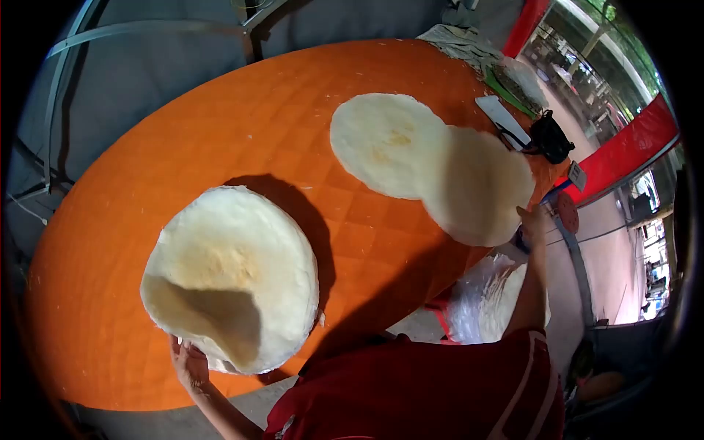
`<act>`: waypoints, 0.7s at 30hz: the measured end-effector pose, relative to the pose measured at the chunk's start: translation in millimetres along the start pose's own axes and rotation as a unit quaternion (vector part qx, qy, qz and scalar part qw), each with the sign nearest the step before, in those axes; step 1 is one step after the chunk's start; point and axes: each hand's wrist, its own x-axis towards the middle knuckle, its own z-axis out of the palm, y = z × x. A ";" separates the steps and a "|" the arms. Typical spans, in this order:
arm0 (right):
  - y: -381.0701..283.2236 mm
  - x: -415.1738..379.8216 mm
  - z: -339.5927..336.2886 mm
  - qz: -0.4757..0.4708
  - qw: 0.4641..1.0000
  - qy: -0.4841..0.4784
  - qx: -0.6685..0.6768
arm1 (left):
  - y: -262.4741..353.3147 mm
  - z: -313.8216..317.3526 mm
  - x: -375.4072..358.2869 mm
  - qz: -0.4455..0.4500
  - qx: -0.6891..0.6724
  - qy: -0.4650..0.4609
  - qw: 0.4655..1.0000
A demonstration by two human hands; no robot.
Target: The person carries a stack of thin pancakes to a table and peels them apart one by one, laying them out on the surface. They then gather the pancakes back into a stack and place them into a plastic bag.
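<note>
A thick stack of pale round sheets [242, 293] sits on the near left part of the table, its near side dipping into a shaded hollow. The left hand [192, 367] is at the stack's near edge, fingers partly curled against it; whether they pinch any of the sheets I cannot tell. Up and to the right, two more sheets lie flat and overlapping: the farther sheet [378, 143], browned in spots, and the nearer sheet [477, 194], partly in shadow. The right hand [537, 224] is at the nearer sheet's right edge, fingers loosely bent, and how firmly they have hold of it does not show. Under everything spreads an orange table cover [198, 139]. Beyond the sheets are a white flat object [502, 119], a black pouch [551, 137] and a crumpled cloth [460, 45]. Below the right forearm, a clear plastic bag [469, 304] lies by more pale layers [502, 304], near the person's red shirt [425, 389]
</note>
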 end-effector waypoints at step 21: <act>-511.7 -401.0 60.0 -0.424 0.445 -0.713 0.338 | 14.4 37.8 5.4 -0.039 0.068 0.069 0.995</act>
